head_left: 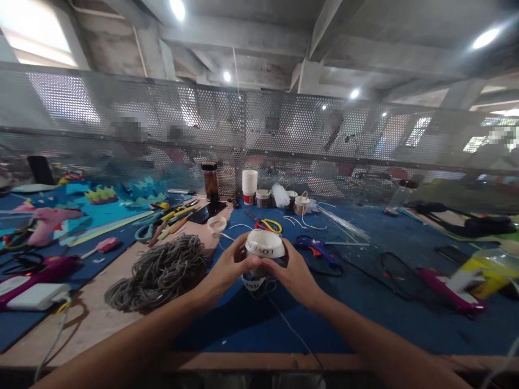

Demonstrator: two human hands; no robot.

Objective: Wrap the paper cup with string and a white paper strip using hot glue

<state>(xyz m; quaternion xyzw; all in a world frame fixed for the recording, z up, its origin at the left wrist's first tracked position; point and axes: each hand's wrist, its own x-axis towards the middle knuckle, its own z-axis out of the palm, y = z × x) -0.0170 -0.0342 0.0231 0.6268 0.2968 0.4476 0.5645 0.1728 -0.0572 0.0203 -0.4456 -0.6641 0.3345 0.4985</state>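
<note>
Above the blue mat, a white paper cup (265, 246) with dark lettering round its rim is gripped from both sides. My left hand (237, 259) curls round its left side, and my right hand (295, 273) closes on the right. Both thumbs press its near face, almost meeting. Under the thumbs a lower part with lettering (254, 283) shows; I cannot tell whether it belongs to the same cup. A thin grey cord (290, 327) trails from there toward the table's front edge. Left of my hands lies a tangled heap of grey cord (162, 273).
Beyond my hands lie yellow-handled scissors (271, 224), a white ring (217, 223) and stacked paper cups (250, 186). A blue glue gun (322, 251) is on the right, a pink one (52, 221) far left. A power strip (454, 292) lies right; perforated metal screen (275, 124) behind.
</note>
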